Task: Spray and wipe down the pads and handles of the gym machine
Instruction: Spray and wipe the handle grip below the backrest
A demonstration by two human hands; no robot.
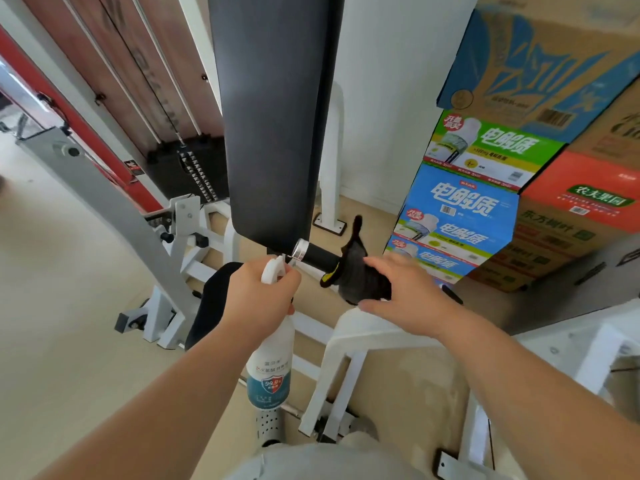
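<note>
Step (est.): spraying handle (317, 257) below back pad (273, 133). L hand (263, 292) grips spray bottle (270, 368), nozzle just beside handle collar. R hand (408, 289) holds cloth (356, 271) draped over handle end. Next, likely: 1 wipe pass along grip.

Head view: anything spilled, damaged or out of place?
Nothing stands out. The left hand grips the spray bottle, the right hand holds the cloth on the handle; no spill visible. The stacked boxes look tilted, likely the wide-angle lens.
</note>
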